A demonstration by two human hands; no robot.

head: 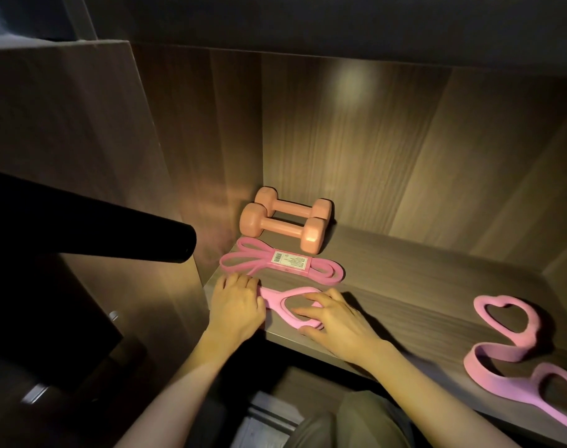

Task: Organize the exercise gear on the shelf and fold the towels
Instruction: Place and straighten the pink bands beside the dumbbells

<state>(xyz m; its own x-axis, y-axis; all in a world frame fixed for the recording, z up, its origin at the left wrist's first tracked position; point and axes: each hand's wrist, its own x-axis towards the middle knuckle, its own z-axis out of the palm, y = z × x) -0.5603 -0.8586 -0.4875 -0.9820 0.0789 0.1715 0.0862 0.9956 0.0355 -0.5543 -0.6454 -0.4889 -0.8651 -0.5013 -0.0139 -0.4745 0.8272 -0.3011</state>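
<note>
Pink rubber is what both hands are on. From the head camera, a pink figure-eight stretch band (275,299) lies flat at the front left corner of the dark wood-grain shelf (421,286). The left hand (237,305) presses its left end with fingers laid over it, gripping nothing. The right hand (337,321) is spread wide across the right loop, fingertips resting on the rubber.

Just behind sits a folded pink flat resistance band in a labelled sleeve (288,261), and behind that, against the back corner, a pair of coral hexagonal dumbbells (283,227) lie side by side. Well apart to the right, a second pink figure-eight band (498,350) stands on edge in loose curls, not yet tidied. A black cylinder (114,227) juts in from the left; I cannot tell what it is. No towels show.

To my eye the step is squaring this band up. It would go best kept flat under both palms and slid back parallel to the sleeved band — off the shelf's front lip, where soft rubber could slip over.
</note>
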